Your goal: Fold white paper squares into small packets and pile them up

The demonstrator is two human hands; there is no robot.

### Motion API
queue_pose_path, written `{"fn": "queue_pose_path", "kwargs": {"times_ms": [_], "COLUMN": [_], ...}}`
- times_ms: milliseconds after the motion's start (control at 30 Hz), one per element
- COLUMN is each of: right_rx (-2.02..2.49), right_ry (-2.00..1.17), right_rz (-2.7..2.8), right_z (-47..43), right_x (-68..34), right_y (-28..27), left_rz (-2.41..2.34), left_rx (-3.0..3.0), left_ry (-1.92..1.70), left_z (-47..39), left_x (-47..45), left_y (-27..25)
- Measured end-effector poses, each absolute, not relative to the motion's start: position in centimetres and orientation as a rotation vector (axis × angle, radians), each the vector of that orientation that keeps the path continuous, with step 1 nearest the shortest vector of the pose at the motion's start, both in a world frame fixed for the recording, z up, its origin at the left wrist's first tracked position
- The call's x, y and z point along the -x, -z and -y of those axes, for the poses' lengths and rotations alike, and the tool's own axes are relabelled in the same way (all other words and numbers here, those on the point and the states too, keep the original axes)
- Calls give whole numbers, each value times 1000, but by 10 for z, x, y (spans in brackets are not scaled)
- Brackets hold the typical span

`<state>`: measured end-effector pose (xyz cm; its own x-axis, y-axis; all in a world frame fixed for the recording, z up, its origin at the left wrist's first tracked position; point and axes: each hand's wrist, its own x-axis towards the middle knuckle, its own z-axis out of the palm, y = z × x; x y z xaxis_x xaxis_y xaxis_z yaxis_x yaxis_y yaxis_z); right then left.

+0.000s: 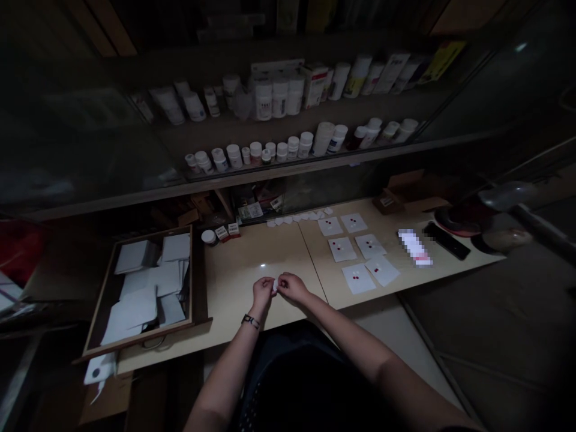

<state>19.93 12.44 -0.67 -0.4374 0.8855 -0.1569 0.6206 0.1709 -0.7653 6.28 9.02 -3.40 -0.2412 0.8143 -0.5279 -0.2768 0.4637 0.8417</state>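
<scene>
My left hand [262, 292] and my right hand [291, 287] meet above the tabletop near its front edge. Both pinch a small piece of folded white paper [275, 286] between their fingertips. To the right, several square sheets of white paper [348, 287] lie flat in two columns, each with small red and pale pills [355, 278] on it. Along the back of the table runs a row of small folded white paper packets [288, 220].
A wooden drawer [191, 282] full of white paper sheets stands at the left. Behind it are a white bottle [209, 237] and small boxes [233, 229]. A dark phone [447, 240] and a cardboard box [411, 191] lie right. Shelves [279, 174] of medicine bottles rise behind.
</scene>
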Motion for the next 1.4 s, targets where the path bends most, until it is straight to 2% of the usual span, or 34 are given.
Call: {"fn": "queue_pose_path", "kwargs": {"times_ms": [500, 633, 900, 1067, 1400], "right_rx": [1338, 1327, 1346, 1334, 1373], "right_ry": [-1359, -1327, -1220, -1175, -1084], "right_rz": [2075, 2121, 2152, 2212, 2272], "right_z": [-135, -133, -128, -129, -123], "right_x": [-201, -203, -207, -206, -213], "right_y": [13, 16, 19, 17, 14], "left_rz": [-1426, -1477, -1685, -1628, -1675], "left_rx": [-446, -551, -1327, -1300, -1432], "left_ry": [-1082, -1094, -997, -793, -678], "left_z": [-92, -92, -80, -80, -92], "left_x": [-57, -58, -49, -48, -55], "left_y": [27, 31, 23, 19, 23]}}
